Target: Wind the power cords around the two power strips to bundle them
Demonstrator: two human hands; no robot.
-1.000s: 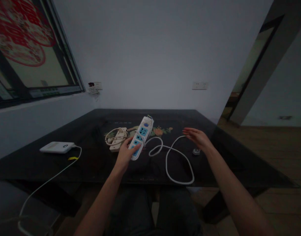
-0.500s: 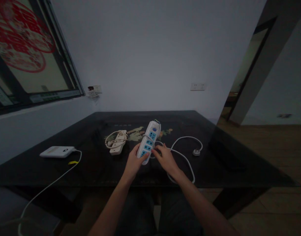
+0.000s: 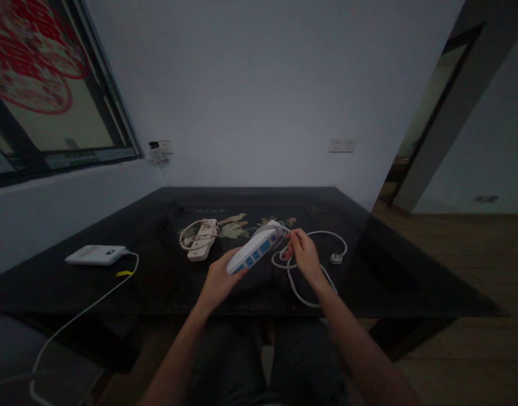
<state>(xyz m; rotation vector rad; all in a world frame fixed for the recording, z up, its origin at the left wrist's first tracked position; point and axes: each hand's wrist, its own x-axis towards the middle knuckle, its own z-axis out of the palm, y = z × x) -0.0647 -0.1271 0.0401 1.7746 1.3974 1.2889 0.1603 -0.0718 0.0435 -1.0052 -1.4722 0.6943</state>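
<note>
The left hand (image 3: 220,280) is gripping the near end of a white multi-socket power strip (image 3: 253,248), thumb on the front and fingers behind. The right hand (image 3: 304,256) is bringing thumb and fingertips together beside the far end, apparently pinching the strip's white cord (image 3: 326,233). For good handling, the left grip should be staying firm without squeezing, while the right fingers should be guiding the cord loosely, never tugging where it is meeting the casing, and letting no kinks form.

The strip is sitting aslant above the black table (image 3: 369,293), its long face showing blue sockets (image 3: 253,257) and a dark blue switch (image 3: 273,237) near the far end. The cord is arching over that end, then lying in loose loops rightward towards its plug (image 3: 336,258). A second, cord-wrapped power strip (image 3: 201,248) is lying to the left.
</note>
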